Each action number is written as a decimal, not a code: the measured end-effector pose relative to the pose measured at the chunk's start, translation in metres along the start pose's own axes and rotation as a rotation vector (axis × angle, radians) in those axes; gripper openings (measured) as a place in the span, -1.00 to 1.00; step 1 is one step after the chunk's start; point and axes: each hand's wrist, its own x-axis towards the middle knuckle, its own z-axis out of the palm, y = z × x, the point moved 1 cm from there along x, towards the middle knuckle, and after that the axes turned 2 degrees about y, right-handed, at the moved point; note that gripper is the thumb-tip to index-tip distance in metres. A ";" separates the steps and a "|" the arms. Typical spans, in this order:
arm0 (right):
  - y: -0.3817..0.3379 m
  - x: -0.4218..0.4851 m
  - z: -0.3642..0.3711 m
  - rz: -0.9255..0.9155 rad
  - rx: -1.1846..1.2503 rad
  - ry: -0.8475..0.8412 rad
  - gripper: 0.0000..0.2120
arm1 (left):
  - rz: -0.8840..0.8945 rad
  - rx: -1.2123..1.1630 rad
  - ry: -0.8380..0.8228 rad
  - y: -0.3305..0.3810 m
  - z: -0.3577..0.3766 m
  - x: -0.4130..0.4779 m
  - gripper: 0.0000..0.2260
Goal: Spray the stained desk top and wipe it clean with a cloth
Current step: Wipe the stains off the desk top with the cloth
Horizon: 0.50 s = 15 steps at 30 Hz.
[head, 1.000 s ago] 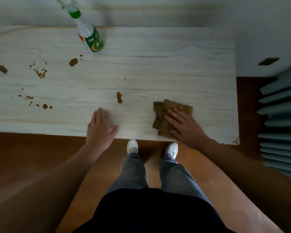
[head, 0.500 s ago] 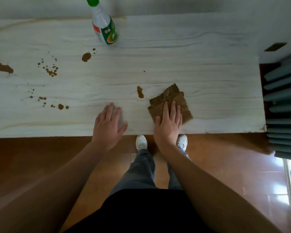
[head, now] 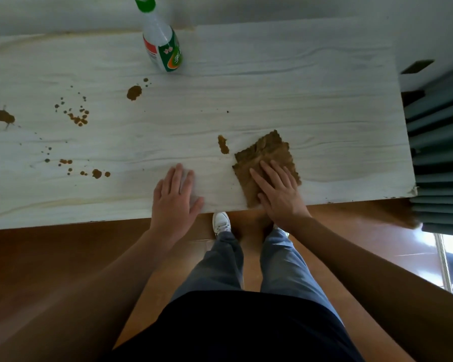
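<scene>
With the right hand (head: 277, 194) pressing flat on the brown cloth (head: 266, 150) and the open left hand (head: 174, 202) resting on the desk top (head: 311, 100), its right end looks clean, but brown stains (head: 134, 92) lie unwiped leftward.

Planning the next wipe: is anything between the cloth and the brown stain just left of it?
Nothing visible: only bare desk top separates the cloth from the stain. The left hand rests nearer the front edge, off that line.

A pale desk top (head: 298, 87) is spattered with brown stains (head: 134, 92) and occupied by a spray bottle (head: 165, 48), seemingly upright, and a brown cloth (head: 264, 150).
</scene>
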 end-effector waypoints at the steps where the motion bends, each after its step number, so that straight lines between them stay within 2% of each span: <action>1: -0.010 0.003 0.003 0.045 0.009 -0.006 -0.42 | 0.000 -0.005 0.003 0.000 0.000 0.000 -0.35; 5: -0.035 0.006 0.014 0.174 0.046 0.033 -0.46 | -0.003 0.006 -0.002 0.002 -0.001 0.001 -0.35; 8: -0.031 0.002 0.012 0.180 0.082 0.066 -0.46 | -0.011 0.017 -0.021 0.005 -0.004 0.001 -0.36; 11: -0.012 -0.008 0.008 0.220 0.096 0.079 -0.46 | -0.018 0.027 -0.045 0.007 -0.006 0.002 -0.35; 15: 0.039 -0.040 -0.002 0.370 0.111 0.133 -0.45 | -0.058 0.024 -0.063 0.015 -0.008 0.003 -0.34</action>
